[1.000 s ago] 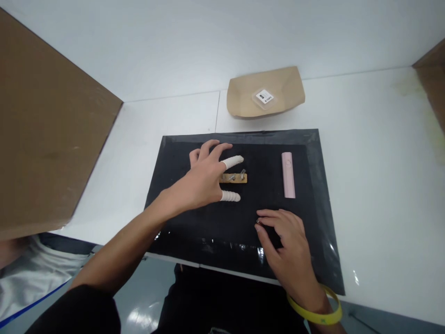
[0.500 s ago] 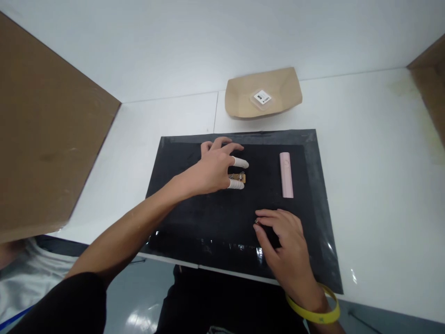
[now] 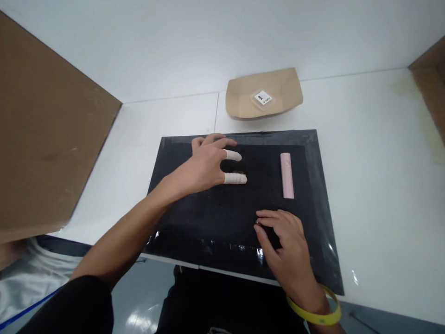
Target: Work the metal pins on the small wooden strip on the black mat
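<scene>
Kraft tray (image 3: 243, 95) holds a packet (image 3: 263, 98); left hand (image 3: 205, 164) pinches something hidden.

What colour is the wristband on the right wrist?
Yellow: the wristband on the right hand's wrist, clearest in the head view.

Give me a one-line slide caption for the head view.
Left hand with two white finger cots and right hand rest on a black mat, beside a pink stick.
</scene>
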{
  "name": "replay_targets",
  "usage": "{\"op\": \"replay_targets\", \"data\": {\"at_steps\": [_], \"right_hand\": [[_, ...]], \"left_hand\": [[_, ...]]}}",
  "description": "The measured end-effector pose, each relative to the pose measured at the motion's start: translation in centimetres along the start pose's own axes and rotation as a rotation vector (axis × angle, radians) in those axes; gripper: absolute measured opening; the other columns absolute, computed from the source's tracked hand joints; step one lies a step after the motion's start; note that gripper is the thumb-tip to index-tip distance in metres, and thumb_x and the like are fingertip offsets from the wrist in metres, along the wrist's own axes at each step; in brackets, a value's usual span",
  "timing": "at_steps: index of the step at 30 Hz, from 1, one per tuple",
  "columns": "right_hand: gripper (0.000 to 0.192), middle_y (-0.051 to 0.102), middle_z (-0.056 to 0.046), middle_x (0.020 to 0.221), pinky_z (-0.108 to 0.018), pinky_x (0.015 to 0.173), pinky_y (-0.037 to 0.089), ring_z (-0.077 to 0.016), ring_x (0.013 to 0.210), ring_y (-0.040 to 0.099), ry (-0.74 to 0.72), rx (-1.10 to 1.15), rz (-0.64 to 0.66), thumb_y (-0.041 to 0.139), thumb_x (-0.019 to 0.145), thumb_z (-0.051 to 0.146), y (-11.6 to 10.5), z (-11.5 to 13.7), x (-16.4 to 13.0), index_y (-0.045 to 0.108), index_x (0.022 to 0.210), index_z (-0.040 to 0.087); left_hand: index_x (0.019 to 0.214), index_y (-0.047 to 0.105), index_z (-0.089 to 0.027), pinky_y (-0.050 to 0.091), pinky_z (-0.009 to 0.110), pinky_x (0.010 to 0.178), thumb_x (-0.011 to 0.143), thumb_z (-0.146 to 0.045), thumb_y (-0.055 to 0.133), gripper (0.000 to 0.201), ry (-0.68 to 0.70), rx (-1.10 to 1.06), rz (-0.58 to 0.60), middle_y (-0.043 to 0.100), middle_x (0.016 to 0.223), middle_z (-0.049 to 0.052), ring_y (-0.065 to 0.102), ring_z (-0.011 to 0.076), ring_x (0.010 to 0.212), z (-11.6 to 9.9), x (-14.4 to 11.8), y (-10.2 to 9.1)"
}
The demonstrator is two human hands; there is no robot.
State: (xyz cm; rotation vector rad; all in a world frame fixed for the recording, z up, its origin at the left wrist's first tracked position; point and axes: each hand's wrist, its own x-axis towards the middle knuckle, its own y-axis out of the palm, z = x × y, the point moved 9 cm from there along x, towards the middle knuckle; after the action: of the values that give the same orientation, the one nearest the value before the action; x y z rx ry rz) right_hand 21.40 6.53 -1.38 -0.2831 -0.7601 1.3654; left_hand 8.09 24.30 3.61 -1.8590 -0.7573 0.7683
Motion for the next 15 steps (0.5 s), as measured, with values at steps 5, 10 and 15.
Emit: {"op": "replay_targets", "data": {"at_steps": [5, 10, 15], "right_hand": [[0.008, 0.075, -0.003, 0.112, -0.041, 0.110, 0.043, -0.0188, 0.109, 0.064, -0.002, 0.007, -0.004, 0.064, 0.102, 0.017, 0.0, -0.1, 0.0, 0.064, 0.107, 0.023], [0.007, 0.075, -0.003, 0.111, -0.040, 0.110, 0.043, -0.0185, 0.107, 0.065, -0.025, 0.001, -0.010, 0.065, 0.102, 0.017, 0.0, -0.1, -0.1, 0.065, 0.105, 0.023], [0.003, 0.076, -0.003, 0.111, -0.040, 0.106, 0.044, -0.0195, 0.108, 0.066, -0.056, -0.009, -0.024, 0.066, 0.102, 0.020, -0.1, -0.3, -0.1, 0.066, 0.103, 0.023]], "left_hand": [[0.117, 0.078, -0.025, 0.025, 0.062, 0.118, 0.100, -0.048, 0.067, 0.031, -0.147, 0.029, -0.047, 0.067, 0.147, 0.011, 0.046, 0.0365, 0.147, 2.5, -0.1, -2.2], [0.129, 0.073, -0.026, 0.032, 0.062, 0.122, 0.097, -0.044, 0.070, 0.036, -0.225, -0.012, -0.288, 0.067, 0.147, 0.009, 0.054, 0.0360, 0.143, 4.9, -2.5, -4.3], [0.144, 0.062, -0.027, 0.042, 0.052, 0.125, 0.097, -0.041, 0.068, 0.049, -0.339, -0.117, -0.711, 0.063, 0.150, 0.008, 0.058, 0.0305, 0.142, 7.8, -10.2, -4.6]]}}
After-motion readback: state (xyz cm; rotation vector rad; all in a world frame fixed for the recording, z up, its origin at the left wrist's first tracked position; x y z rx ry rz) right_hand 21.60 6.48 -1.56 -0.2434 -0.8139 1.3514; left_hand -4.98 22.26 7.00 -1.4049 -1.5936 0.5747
